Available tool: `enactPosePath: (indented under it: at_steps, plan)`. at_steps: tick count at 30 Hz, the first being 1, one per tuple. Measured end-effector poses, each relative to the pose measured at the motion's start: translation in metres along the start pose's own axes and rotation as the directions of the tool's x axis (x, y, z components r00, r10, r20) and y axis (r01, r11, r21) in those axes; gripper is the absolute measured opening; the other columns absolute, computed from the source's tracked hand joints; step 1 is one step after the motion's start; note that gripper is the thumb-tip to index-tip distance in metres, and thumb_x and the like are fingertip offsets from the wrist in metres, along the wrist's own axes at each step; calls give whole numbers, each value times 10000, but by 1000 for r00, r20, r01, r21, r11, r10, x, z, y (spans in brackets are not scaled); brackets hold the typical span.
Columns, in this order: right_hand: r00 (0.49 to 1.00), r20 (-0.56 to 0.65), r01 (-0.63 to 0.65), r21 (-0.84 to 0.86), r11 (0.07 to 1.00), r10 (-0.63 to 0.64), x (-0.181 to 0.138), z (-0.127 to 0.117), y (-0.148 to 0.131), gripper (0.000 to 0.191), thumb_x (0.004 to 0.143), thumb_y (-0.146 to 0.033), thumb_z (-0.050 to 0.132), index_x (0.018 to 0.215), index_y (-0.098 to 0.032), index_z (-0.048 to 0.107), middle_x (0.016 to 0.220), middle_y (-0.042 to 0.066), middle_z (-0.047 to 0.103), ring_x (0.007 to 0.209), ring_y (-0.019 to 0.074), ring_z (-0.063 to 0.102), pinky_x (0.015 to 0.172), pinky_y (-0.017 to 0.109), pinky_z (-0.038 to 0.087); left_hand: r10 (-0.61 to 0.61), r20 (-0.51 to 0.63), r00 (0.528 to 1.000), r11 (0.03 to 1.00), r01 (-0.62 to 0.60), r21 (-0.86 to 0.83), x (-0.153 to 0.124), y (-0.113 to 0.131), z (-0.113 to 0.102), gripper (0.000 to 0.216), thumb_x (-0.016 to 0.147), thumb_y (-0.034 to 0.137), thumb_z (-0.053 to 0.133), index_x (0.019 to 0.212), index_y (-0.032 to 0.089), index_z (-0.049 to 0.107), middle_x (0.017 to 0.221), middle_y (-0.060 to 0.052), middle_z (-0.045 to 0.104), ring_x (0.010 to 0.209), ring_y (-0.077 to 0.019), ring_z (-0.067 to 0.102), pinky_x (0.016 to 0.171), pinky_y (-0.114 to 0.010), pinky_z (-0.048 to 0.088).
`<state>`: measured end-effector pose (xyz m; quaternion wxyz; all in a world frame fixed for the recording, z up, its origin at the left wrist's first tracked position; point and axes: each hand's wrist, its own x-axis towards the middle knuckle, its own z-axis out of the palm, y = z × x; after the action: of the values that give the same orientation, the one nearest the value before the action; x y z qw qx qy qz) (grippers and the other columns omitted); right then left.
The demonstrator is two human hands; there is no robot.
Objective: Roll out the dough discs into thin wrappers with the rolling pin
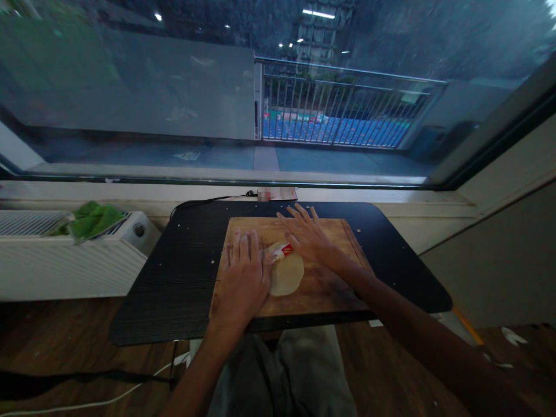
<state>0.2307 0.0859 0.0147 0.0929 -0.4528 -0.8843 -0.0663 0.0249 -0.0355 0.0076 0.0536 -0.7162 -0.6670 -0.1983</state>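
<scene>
On a wooden cutting board lies a thin, roundish sheet of pale dough. Across its far part runs a small cylindrical object with a red-and-white label, perhaps a bottle; its ends are hidden by my hands. My left hand is flat at the dough's left edge, fingers stretched out and thumb side against the object. My right hand reaches over the object's right end with fingers spread, palm down. Neither hand's fingers wrap round anything.
The board rests on a black table dotted with white crumbs. A phone-like flat object with a cable lies on the sill behind. At left, a green cloth lies on a white radiator. A large window rises beyond the table.
</scene>
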Motion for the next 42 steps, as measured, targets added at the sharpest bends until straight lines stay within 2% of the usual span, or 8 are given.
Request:
enactPosePath:
  at_steps: [7,12,15,20,25,31,37,42]
  plan:
    - [988,39,147,-3,989,-147,51,9,-2,605,1180,-409,441,1778,-328,394,1827,111,403,1735,337,246,1406,700,104,-59,2,998,996,59,-70,-14,7,11,658,1158,415,357,1709,66,444,1706,-265,545,1690,-408,393,1340,-624,403]
    - [939,61,335,53,941,-338,93,17,-11,633,1193,-466,445,1799,-319,335,1856,110,349,1743,328,236,1421,653,121,-98,-42,994,987,91,-130,-23,20,26,665,1161,403,375,1702,20,421,1730,-306,491,1699,-441,358,1331,-677,395]
    - [919,38,388,88,917,-392,98,22,-10,636,1185,-450,478,1792,-305,353,1862,111,338,1748,319,231,1424,639,133,-81,-62,995,989,73,-128,-25,24,28,665,1161,377,381,1723,21,380,1756,-307,452,1725,-436,298,1328,-682,395]
    - [932,4,362,51,931,-363,64,18,3,695,1113,-264,549,1785,-258,372,1853,142,347,1752,320,235,1425,666,104,-30,-74,997,999,27,-39,-22,6,20,659,1168,390,364,1725,38,387,1753,-291,468,1718,-419,325,1341,-664,383]
    - [957,-11,291,17,957,-291,15,2,10,617,1101,-250,512,1716,-204,499,1812,138,433,1740,315,278,1434,651,154,-8,-40,999,1000,8,2,-17,-12,12,646,1173,405,330,1712,64,426,1736,-264,505,1707,-424,346,1332,-695,384]
    - [987,-32,161,7,987,-160,-13,-8,-1,641,1088,-225,484,1724,-143,479,1802,179,435,1730,351,297,1412,689,216,-56,28,998,997,54,63,3,-18,5,611,1165,363,300,1691,115,487,1713,-245,534,1706,-421,345,1309,-741,390]
    - [998,-55,31,15,999,-30,-29,-8,-15,606,1149,-277,392,1736,-147,463,1808,171,426,1725,368,303,1396,709,229,-92,150,984,987,70,144,33,-19,-7,610,1157,342,306,1716,171,477,1737,-222,515,1713,-445,313,1289,-818,354]
    - [1000,-2,-14,35,999,14,-46,-12,7,610,1189,-449,366,1730,-194,484,1802,146,448,1721,346,323,1398,653,267,-112,176,978,982,81,173,38,-15,-12,596,1149,307,320,1693,153,507,1722,-230,532,1697,-445,350,1286,-795,385]
